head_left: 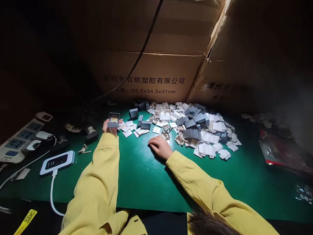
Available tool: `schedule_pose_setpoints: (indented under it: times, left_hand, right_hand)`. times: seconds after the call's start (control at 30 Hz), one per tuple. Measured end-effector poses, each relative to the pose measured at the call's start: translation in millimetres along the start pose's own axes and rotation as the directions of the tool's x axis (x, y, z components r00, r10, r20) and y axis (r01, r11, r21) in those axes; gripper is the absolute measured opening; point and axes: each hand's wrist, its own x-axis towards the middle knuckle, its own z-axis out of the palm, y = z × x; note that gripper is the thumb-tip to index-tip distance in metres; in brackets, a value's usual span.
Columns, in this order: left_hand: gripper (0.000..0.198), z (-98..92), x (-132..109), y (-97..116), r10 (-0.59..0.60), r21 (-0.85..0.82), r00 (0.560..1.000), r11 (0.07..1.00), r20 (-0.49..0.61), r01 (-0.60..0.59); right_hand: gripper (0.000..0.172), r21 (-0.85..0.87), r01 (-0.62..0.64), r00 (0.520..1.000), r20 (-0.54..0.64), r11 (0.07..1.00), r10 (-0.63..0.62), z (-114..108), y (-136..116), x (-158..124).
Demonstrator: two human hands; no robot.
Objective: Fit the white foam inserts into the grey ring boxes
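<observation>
My left hand (110, 128) is closed around a small dark grey box (113, 120), its lid raised and something yellowish showing inside. Resting on the green tabletop, my right hand (160, 146) is empty, with its fingers loosely stretched out. Just beyond it lie a few small white-and-tan card pieces (165, 135). Flat white cards (127, 133) lie beside my left hand. To the right is a heap of folded white card pieces (207, 149) mixed with more closed grey boxes (190, 124).
Large brown cartons (149, 69) stand behind the table (148, 189), with a dark cable (143, 46) hanging across them. On the left are a power strip (23, 136) and a white device (57, 162) on a cable. Plastic packets (278, 149) lie at the right.
</observation>
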Motion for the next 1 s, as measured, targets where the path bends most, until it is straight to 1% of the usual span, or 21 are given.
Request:
schedule_pose_setpoints:
  times: [0.07,0.17,0.23,0.33,0.43,0.5,0.6,0.67,0.77,0.83,0.87,0.97,1.0]
  left_hand:
    - [0.036,3.8,-5,-3,-0.043,0.010,0.998,0.999,0.046,0.043]
    - [0.035,9.8,-11,-6,-0.103,-0.008,0.993,0.995,0.058,0.104]
    - [0.034,12.4,-13,-7,-0.132,-0.027,0.989,0.991,0.059,0.134]
    - [0.035,13.5,-13,-5,-0.152,-0.051,0.988,0.987,0.031,0.153]
    - [0.038,11.3,-11,-1,-0.174,-0.096,0.985,0.981,-0.021,0.171]
    - [0.039,8.7,-8,1,-0.197,-0.132,0.979,0.973,-0.042,0.190]
    - [0.038,5.2,-4,3,-0.246,-0.186,0.967,0.955,-0.063,0.231]
    - [0.036,4.0,-1,3,-0.283,-0.209,0.957,0.941,-0.059,0.266]
    - [0.036,4.8,-1,0,-0.347,-0.224,0.938,0.915,-0.014,0.335]
    - [0.037,6.5,-3,-1,-0.374,-0.231,0.927,0.900,0.023,0.369]
    - [0.037,7.6,-4,-2,-0.379,-0.236,0.925,0.896,0.039,0.377]
    - [0.038,11.1,-11,-4,-0.381,-0.251,0.921,0.887,0.078,0.388]
    - [0.038,12.3,-13,-5,-0.379,-0.256,0.921,0.885,0.086,0.388]
  right_hand:
    - [0.020,-0.002,0.005,1.000,-0.011,1.000,-0.005,0,0,0]
    - [0.023,-0.028,0.025,0.998,-0.063,0.999,-0.027,6,-4,9]
    - [0.025,-0.068,0.040,0.996,-0.081,0.997,-0.045,14,-8,24]
    - [0.026,-0.159,0.069,0.997,-0.015,0.985,-0.072,32,-16,54]
    - [0.030,-0.322,0.026,1.000,0.014,0.946,-0.022,49,-22,78]
    - [0.034,-0.392,-0.024,1.000,0.006,0.919,0.029,57,-25,87]
    - [0.043,-0.431,-0.124,0.992,-0.046,0.894,0.116,65,-29,94]
    - [0.044,-0.445,-0.166,0.986,-0.067,0.880,0.152,69,-30,98]
    - [0.037,-0.429,-0.180,0.983,-0.057,0.885,0.172,75,-30,104]
    - [0.031,-0.371,-0.202,0.979,-0.067,0.906,0.191,76,-28,107]
    - [0.031,-0.329,-0.220,0.975,-0.081,0.918,0.205,76,-26,107]
    - [0.039,-0.180,-0.275,0.959,-0.125,0.944,0.255,73,-20,106]
    - [0.039,-0.138,-0.294,0.951,-0.138,0.946,0.276,72,-18,105]
